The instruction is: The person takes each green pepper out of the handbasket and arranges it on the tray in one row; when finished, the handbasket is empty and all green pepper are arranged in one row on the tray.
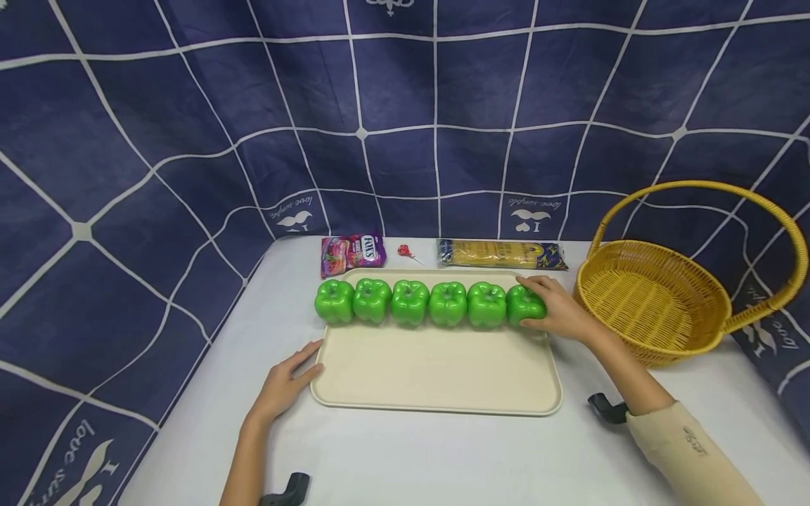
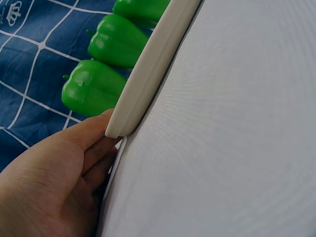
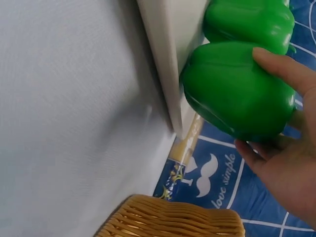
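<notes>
Several green bell peppers (image 1: 410,302) stand in a row along the far side of a cream tray (image 1: 436,372). My right hand (image 1: 557,309) grips the rightmost bell pepper (image 3: 232,91), thumb on one side and fingers on the other. That pepper sits at the tray's right end, beside its neighbour. At the tray's left edge, my left hand (image 1: 283,383) touches the rim with its fingers extended. In the left wrist view, the left hand (image 2: 59,173) meets the tray's corner, close to the leftmost bell pepper (image 2: 91,89).
A yellow wicker basket (image 1: 652,295) with a tall handle stands to the right. Behind the tray lie a purple candy bag (image 1: 351,254), a small red lollipop (image 1: 405,251) and a pack of spaghetti (image 1: 503,254). A blue checked cloth (image 1: 405,105) hangs behind the white table (image 1: 405,457).
</notes>
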### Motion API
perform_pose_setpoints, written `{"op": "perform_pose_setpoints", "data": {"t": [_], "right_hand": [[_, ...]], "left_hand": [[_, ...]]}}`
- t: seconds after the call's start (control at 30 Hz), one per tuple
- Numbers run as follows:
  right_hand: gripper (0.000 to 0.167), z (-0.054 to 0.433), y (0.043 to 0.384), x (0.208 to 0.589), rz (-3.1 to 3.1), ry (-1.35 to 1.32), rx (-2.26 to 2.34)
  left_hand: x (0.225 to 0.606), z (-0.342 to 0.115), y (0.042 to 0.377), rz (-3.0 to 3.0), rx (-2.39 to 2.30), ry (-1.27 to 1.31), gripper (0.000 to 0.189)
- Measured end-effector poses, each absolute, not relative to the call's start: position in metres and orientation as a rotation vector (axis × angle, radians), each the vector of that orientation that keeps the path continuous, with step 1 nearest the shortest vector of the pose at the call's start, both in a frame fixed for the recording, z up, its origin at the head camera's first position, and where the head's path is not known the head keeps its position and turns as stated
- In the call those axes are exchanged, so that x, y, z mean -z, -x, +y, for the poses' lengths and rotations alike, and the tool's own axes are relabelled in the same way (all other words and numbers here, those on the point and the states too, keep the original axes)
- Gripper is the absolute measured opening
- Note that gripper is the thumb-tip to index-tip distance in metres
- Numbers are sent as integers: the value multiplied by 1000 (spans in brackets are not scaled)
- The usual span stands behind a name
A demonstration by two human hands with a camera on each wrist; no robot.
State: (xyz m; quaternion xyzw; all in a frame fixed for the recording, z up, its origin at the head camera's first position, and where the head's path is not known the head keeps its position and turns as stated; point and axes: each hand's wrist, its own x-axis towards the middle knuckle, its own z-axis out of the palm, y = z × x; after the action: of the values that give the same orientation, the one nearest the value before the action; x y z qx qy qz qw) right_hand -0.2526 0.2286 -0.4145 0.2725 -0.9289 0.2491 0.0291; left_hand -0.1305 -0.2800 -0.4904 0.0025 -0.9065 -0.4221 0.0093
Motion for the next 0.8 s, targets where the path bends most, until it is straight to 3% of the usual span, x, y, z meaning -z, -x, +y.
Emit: {"op": "perform_pose_setpoints", "data": {"t": [0.8], "right_hand": [[97,230,254,419,-2828,-833,-824]], "left_hand": [[490,-279,131,-2843,1304,-19,56]]}}
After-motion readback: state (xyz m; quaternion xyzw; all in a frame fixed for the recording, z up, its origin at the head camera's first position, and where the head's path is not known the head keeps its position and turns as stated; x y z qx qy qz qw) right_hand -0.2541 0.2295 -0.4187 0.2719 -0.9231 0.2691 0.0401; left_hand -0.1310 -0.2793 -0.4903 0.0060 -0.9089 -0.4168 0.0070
